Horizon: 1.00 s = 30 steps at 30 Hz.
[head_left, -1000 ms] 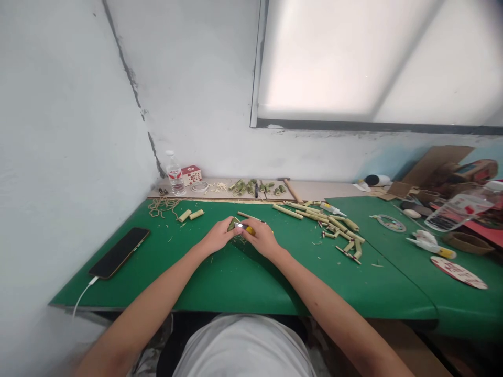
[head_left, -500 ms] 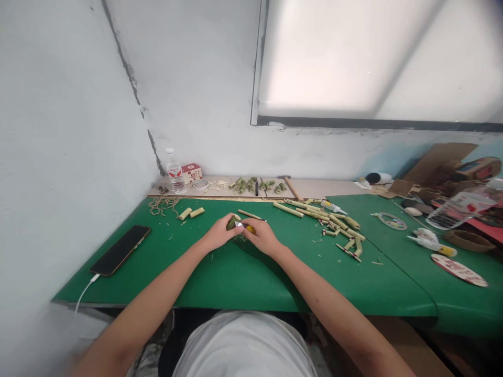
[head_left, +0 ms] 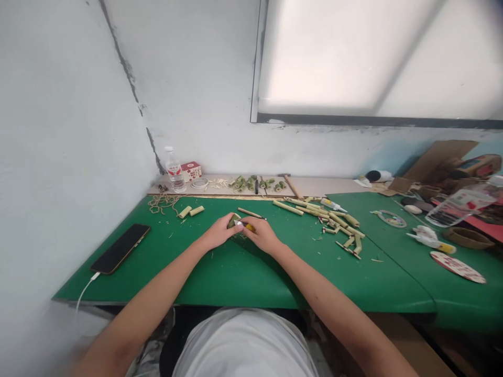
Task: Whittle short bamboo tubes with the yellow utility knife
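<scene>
Lying flat at far left on the counter, smooth green sheet: phone, black glossy slab, white cable at its near end. Next, twine, tan, fibrous, in loose loops. Behind, on the pale board along the wall: clear bottle, red-and-white box, pale flat ring. Two tubes, pale yellow-green, cylindrical, lie side by side in front of these.

Centre: left hand, fingers clamped on a bamboo piece, short, green-skinned, pale at the upper end. It sits between the hands, above fine shavings. Right hand, fingers closed round a tool, yellow patch visible, bright reflective part against the bamboo; full shape hidden. Thin stick just beyond. On the board behind, green stubs, hollow-ended.

Right: hammer, wooden handle; heap of rods, straight, pale green, some dark-tipped; white glue tube beside them. Farther right, round palette, brown band, oval plaque, flat, white with red patterning.
</scene>
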### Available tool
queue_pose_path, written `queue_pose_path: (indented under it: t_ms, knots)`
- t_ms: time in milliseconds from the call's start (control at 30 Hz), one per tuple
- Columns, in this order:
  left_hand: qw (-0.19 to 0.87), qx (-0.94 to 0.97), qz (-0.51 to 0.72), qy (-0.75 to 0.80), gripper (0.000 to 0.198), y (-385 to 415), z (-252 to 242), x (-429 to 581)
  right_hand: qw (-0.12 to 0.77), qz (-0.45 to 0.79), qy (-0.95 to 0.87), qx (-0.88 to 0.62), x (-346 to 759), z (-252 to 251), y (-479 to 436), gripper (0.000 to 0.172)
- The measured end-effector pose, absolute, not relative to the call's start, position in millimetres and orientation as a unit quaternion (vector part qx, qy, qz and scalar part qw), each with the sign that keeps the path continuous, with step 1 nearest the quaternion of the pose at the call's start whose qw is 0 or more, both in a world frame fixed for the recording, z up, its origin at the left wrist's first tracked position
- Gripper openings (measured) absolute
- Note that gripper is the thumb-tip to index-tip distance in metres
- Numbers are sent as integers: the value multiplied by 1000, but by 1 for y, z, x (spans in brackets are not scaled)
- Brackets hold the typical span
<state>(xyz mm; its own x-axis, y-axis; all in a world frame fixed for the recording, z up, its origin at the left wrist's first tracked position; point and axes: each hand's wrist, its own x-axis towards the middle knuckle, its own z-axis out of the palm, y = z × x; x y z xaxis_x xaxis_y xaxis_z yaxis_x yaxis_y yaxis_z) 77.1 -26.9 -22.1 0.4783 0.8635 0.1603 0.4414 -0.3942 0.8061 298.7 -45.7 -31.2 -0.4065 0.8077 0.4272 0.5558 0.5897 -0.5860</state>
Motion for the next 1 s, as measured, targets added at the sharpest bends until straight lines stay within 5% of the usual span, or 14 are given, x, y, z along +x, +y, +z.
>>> queue_pose_path:
  t_ms: [800,1000]
  knots:
    - [331,777,303,442,49,-28,-21,78,394,152,-758,-498,297,-33,-44,38]
    - [368,767,321,416,52,-26,-25,76,388,177,-786,-448,296,-28,-47,28]
